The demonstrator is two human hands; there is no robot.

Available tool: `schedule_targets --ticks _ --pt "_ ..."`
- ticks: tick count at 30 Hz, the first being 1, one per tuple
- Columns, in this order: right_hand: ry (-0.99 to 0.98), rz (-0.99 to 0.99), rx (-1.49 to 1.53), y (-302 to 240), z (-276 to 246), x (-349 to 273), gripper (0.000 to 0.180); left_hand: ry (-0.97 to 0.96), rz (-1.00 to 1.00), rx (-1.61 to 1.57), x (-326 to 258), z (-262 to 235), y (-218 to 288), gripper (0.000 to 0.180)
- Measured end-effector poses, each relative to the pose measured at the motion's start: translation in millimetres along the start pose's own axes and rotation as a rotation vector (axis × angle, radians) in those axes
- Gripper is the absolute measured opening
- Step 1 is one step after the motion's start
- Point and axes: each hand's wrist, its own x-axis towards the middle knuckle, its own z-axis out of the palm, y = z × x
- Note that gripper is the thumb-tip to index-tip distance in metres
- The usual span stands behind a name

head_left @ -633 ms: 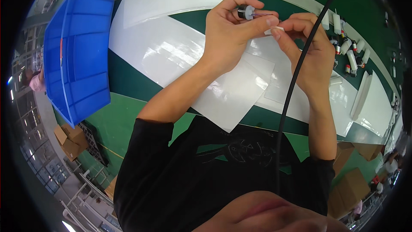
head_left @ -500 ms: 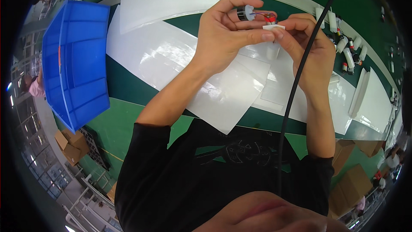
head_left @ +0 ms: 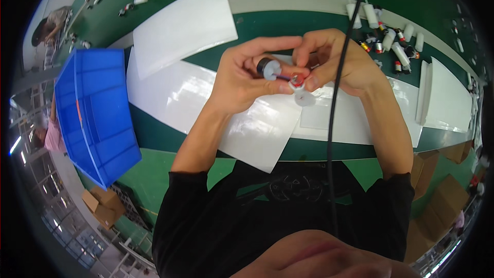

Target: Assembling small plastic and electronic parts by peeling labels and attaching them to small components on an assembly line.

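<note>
In front of me, my left hand (head_left: 232, 80) holds a short black cylinder with a pale grey end (head_left: 269, 69) in its curled fingers. Thin wires run from that end to a small red cylindrical part (head_left: 297, 79). A white collar and whitish tube (head_left: 304, 98) sit just below the red part, the left thumb tip against the collar. My right hand (head_left: 347, 67) pinches the red part from the right, thumb and fingers closed on it. Its exact grip is partly hidden by the fingers.
White glossy sheets (head_left: 180, 90) overlap on the dark green table (head_left: 154, 123). A blue bin (head_left: 105, 108) stands at the left. Several white tubes and small red-and-black parts (head_left: 401, 54) lie at the right. A black cable (head_left: 335, 108) hangs across the view. Cardboard boxes (head_left: 105, 206) sit below.
Both hands have come lower and to the left in the picture with the wired parts. The black cylinder's grey end and the red part now face me more, and the right fingers have shifted round the red part.
</note>
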Motion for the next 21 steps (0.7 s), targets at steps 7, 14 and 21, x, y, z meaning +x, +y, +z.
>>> schedule_targets --ticks 7,14,21 --pt "0.013 -0.324 -0.876 -44 -8 19 0.029 0.051 0.066 0.160 0 -14 8 0.062" --pt "0.955 -0.228 -1.685 -39 -97 109 0.035 0.844 0.414 -0.165 18 -60 14 0.071" --pt "0.818 -0.152 -1.827 -34 -135 135 0.024 0.629 0.444 0.225 13 -31 18 0.066"
